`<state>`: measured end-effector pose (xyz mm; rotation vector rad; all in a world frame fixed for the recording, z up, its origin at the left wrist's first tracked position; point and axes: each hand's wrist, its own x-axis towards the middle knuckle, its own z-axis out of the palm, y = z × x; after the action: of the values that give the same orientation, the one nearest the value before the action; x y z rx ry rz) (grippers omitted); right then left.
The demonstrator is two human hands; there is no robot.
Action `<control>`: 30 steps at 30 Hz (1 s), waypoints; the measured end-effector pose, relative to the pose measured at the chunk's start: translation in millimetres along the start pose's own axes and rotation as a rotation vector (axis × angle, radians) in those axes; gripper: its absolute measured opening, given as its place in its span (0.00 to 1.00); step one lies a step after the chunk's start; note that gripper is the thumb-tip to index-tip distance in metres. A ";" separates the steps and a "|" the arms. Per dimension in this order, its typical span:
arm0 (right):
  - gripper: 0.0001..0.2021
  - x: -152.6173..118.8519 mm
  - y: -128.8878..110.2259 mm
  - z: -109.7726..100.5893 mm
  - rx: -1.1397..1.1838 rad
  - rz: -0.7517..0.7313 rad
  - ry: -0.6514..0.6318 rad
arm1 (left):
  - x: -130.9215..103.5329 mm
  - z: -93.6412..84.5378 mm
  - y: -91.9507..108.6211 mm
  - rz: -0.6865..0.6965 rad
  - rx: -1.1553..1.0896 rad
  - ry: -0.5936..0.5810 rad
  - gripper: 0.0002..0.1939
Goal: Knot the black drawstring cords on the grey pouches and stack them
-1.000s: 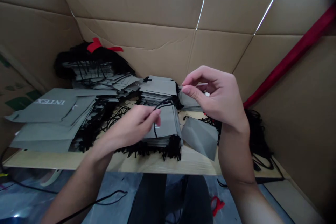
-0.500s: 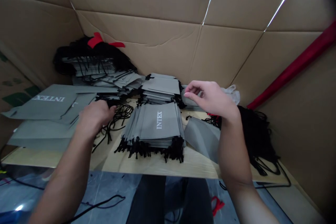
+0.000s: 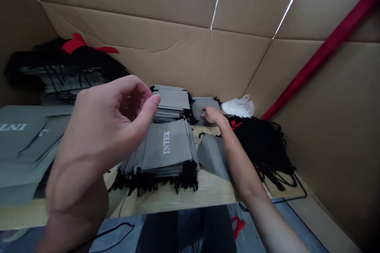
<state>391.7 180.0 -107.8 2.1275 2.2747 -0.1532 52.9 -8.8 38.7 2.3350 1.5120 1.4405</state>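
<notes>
My left hand (image 3: pixel 103 122) is raised close to the camera, thumb near the curled fingertips, and what it pinches, if anything, does not show. Further off, my right hand (image 3: pixel 211 114) reaches over a low stack of grey pouches (image 3: pixel 204 104) at the back; its fingertips touch or hover over the front of that stack. A larger stack of grey INTEX pouches (image 3: pixel 166 146) with black cord ends lies at the front centre. Behind it stands another grey stack (image 3: pixel 172 99). One loose grey pouch (image 3: pixel 213 154) lies beneath my right forearm.
Large grey INTEX sheets (image 3: pixel 18 134) lie at the left, with black-corded bundles (image 3: pixel 71 75) behind. At the right are a heap of black cords (image 3: pixel 258 142) and a clear plastic bag (image 3: pixel 239 106). Cardboard walls (image 3: pixel 133 27) enclose the table (image 3: pixel 208 193).
My left hand has risen from the cords at the left, nearer to the camera. My right hand has moved down onto or over the back stack. The view has shifted right.
</notes>
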 end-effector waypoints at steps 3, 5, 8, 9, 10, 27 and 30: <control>0.22 7.2 6.6 12.8 0.008 0.028 0.025 | -4.0 0.8 -4.0 0.009 0.021 0.012 0.13; 0.22 10.0 10.6 18.8 0.005 0.040 0.025 | -3.1 1.8 -6.6 0.025 0.026 0.002 0.14; 0.21 12.4 13.9 23.1 -0.014 0.052 0.019 | 1.3 4.4 -7.6 0.043 0.006 -0.043 0.16; 0.21 12.9 14.1 23.4 -0.023 0.055 0.022 | 2.9 5.6 -7.5 0.053 -0.004 -0.065 0.16; 0.21 13.1 13.7 23.4 -0.032 0.057 0.027 | 4.2 7.1 -7.4 0.063 -0.014 -0.087 0.15; 0.14 -71.9 -47.3 -74.9 0.143 0.062 0.595 | 9.2 59.4 -21.1 0.146 -0.056 -0.331 0.43; 0.11 -133.2 -77.2 -98.4 0.359 -0.303 0.781 | 9.9 65.4 -17.6 0.436 -0.022 -0.121 0.54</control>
<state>328.9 51.3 5.5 2.2538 3.2146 0.3649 86.6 36.4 -0.2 2.8009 0.9913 1.3359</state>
